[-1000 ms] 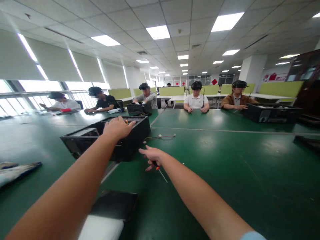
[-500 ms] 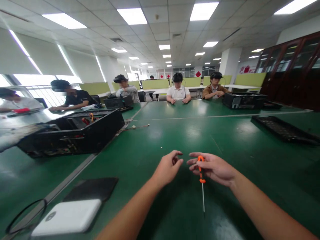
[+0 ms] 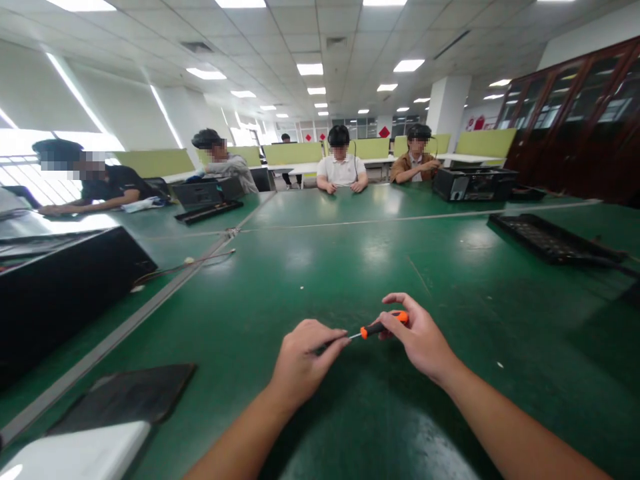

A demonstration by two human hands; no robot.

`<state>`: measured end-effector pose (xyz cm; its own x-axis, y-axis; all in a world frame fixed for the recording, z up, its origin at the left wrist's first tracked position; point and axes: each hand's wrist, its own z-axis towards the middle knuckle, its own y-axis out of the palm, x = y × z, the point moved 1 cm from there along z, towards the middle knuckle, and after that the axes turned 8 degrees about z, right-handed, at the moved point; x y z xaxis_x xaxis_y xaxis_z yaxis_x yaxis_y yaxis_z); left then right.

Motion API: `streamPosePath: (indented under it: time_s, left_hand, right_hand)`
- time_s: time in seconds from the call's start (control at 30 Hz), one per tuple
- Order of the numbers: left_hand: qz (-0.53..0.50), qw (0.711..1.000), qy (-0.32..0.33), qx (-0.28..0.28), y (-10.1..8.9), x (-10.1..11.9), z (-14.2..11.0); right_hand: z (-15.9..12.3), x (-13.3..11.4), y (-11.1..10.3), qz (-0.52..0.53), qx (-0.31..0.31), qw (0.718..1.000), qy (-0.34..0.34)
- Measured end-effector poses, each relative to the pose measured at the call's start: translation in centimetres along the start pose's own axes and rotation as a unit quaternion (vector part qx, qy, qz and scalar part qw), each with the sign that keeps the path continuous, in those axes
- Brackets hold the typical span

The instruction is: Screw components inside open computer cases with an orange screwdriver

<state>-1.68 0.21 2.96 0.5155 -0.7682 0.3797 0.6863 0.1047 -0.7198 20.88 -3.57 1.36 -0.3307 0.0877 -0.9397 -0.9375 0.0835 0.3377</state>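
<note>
An orange and black screwdriver [image 3: 384, 325] lies nearly level between my two hands, above the green table [image 3: 350, 267]. My left hand [image 3: 307, 357] pinches the metal shaft between thumb and fingers; the tip is hidden behind them. At the other end, my right hand [image 3: 417, 337] has the handle between thumb and fingers, with the index finger raised off it.
At left are a black computer case [image 3: 65, 293], a thin cable [image 3: 200, 260], a dark flat pad [image 3: 130, 393] and a white device [image 3: 85, 453]. A black panel [image 3: 550, 237] lies at right. Several people sit across the table, near another open case [image 3: 475, 183].
The screwdriver has turned from pointing down toward me to pointing left. My left hand has taken hold of its shaft. The view has shifted to the right.
</note>
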Motion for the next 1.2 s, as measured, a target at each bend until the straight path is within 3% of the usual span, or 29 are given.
streamPosePath:
  time_s: [0.13,0.27,0.37,0.53,0.77,0.97,1.2]
  left_hand:
    - [0.009,0.992,0.026,-0.123,0.6,-0.4,-0.2]
    - [-0.019,0.986,0.030,-0.160,1.5,0.5,-0.8]
    - [-0.014,0.990,0.029,-0.134,1.5,1.3,-0.9]
    - [0.004,0.994,0.017,-0.106,0.8,1.9,-0.7]
    - [0.008,0.996,0.006,-0.091,0.7,1.7,-0.9]
    - [0.037,0.985,0.048,-0.160,1.1,2.0,-0.8]
    - [-0.015,0.999,-0.037,-0.005,0.1,1.4,-1.0]
  right_hand:
    - [-1.1,-0.9,0.5,-0.026,0.010,0.997,-0.066]
    - [-2.7,-1.0,1.6,-0.030,-0.072,0.986,-0.150]
    - [-3.7,-0.9,2.0,-0.107,-0.119,0.966,-0.205]
    - [-3.9,-1.0,2.0,-0.168,-0.147,0.935,-0.275]
    - [-3.4,-1.1,2.0,-0.227,-0.128,0.928,-0.267]
    - [-3.5,-1.1,2.0,-0.247,-0.137,0.924,-0.258]
    - [-3.5,-0.9,1.6,-0.211,-0.153,0.928,-0.268]
